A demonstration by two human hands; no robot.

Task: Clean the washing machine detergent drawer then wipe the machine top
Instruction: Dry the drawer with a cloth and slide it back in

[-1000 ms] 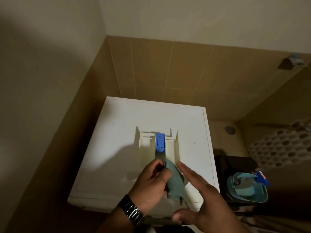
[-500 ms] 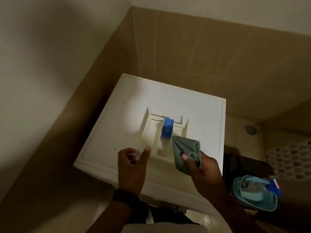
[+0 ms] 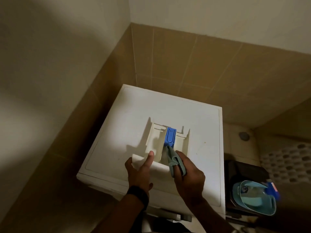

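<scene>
The white detergent drawer (image 3: 152, 140) lies on the white top of the washing machine (image 3: 127, 111), its blue insert (image 3: 170, 135) in the middle compartment. My left hand (image 3: 138, 170) grips the drawer's front panel, thumb on top. My right hand (image 3: 189, 177) holds a pale green cloth (image 3: 173, 159); the cloth's tip reaches into the middle compartment just below the blue insert. A dark watch sits on my left wrist.
Tan tiled walls close in the machine at the back and left. To its right, low down, a light blue plastic tub (image 3: 254, 198) rests on a dark bin (image 3: 242, 172). A patterned basket (image 3: 286, 158) stands further right.
The cloth passed from my left hand to my right. My left hand then took hold of the drawer's front, and my right hand brought the cloth into the middle compartment.
</scene>
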